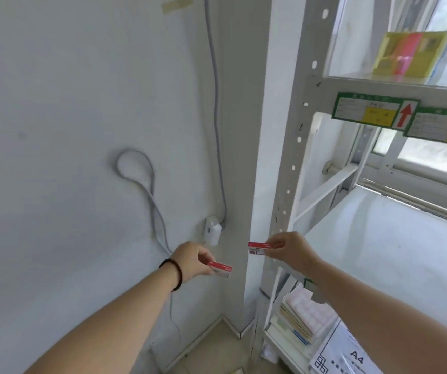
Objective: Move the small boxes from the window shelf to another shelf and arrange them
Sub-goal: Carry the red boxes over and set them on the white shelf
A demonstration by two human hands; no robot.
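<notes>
Holding one small red-and-white box each: left hand (pixel 194 261) is pinching the left box (pixel 221 269), right hand (pixel 288 248) is pinching the right box (pixel 258 248), both in mid-air beside the shelf post (pixel 288 163). Fingertip grips are looking light; bumping the post could be knocking a box loose.

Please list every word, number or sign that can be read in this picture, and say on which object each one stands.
"A4": on the white paper package at bottom right; the smaller print under it is blurred.
Red upward arrow, no words: on the green-bordered shelf label.
Print on both green-bordered labels: too blurred.
Print on the two small red-and-white boxes, in the left hand and the right hand: too small.
</notes>
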